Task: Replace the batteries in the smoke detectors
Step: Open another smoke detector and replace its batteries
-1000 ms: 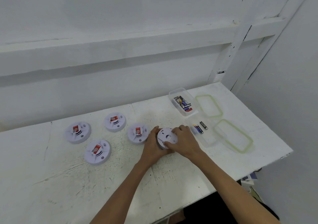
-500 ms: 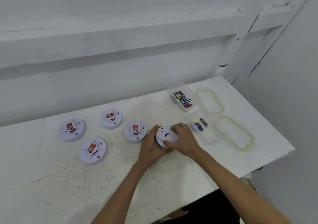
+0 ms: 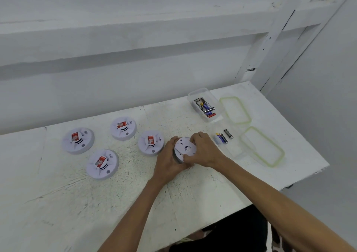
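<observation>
- White plastic, round and flat: the smoke detector is tipped up on its edge on the desk, with its plain back towards the camera.
- Round its left rim the left hand is curled, cupping the body from behind.
- On its right rim the right hand grips, fingers over the top edge and thumb at the lower edge.
- Judging by this two-sided hold, the step is twisting the back plate off the body or back on; which of the two cannot be told.
- It should handle as light and stiff, with smooth sides that may slip under a twist.
- The best hold is on the rim at opposite sides, one hand per half, not on the centre or any thin clip.
- To the left of the held detector, four other detectors lie flat, face up with red labels. The nearest one is just beside the left hand.
- To its right, near the right hand, two loose batteries lie side by side, seemingly inside a clear tub that is hard to make out.
- Beyond it to the right stands a clear box of mixed batteries.
- Two clear lids with green seals lie further right, well apart from the hands.
- Forcing the twist could snap a tab — steady, even pressure looks safer.
</observation>
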Demonstrator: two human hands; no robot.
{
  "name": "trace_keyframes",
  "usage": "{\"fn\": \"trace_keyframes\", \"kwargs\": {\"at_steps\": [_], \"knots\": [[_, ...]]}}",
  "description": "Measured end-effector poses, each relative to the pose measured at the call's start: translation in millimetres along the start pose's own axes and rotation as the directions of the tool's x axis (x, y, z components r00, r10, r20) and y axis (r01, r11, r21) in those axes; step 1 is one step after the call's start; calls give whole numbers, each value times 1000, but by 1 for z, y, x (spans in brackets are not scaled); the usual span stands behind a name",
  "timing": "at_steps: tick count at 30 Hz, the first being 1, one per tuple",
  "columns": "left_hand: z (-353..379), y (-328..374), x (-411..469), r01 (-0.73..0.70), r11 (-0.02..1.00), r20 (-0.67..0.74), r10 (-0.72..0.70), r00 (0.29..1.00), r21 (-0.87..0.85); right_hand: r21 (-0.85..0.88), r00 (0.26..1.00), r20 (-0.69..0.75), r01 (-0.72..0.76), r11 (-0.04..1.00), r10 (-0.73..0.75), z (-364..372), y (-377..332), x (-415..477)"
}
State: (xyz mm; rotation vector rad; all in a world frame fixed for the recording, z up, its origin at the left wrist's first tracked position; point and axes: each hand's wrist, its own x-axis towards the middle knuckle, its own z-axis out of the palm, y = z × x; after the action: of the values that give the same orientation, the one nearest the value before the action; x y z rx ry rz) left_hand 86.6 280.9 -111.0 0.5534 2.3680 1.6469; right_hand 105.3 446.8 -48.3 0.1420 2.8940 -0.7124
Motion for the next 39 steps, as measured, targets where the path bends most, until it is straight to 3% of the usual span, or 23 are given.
{"fn": "trace_keyframes", "kwargs": {"at_steps": [5,11,27,35,39], "knots": [[-1,0,-2,49,999,35,-48,998,-22,-234,993,105,-28,972,54,-3,-25,13],[-2,1,0,78,997,44,-77,996,-17,-175,984,153,-66,982,93,-6,-16,16],[4,-11,2,90,996,36,-90,995,10,-136,955,269,166,977,-125,-14,0,27],[3,-2,0,4,998,23,-6,1000,63,-145,995,78,65,987,-54,-1,-2,5],[-1,2,-1,11,1000,21,-11,1000,14,-183,997,67,50,982,-39,-2,-5,5]]}}
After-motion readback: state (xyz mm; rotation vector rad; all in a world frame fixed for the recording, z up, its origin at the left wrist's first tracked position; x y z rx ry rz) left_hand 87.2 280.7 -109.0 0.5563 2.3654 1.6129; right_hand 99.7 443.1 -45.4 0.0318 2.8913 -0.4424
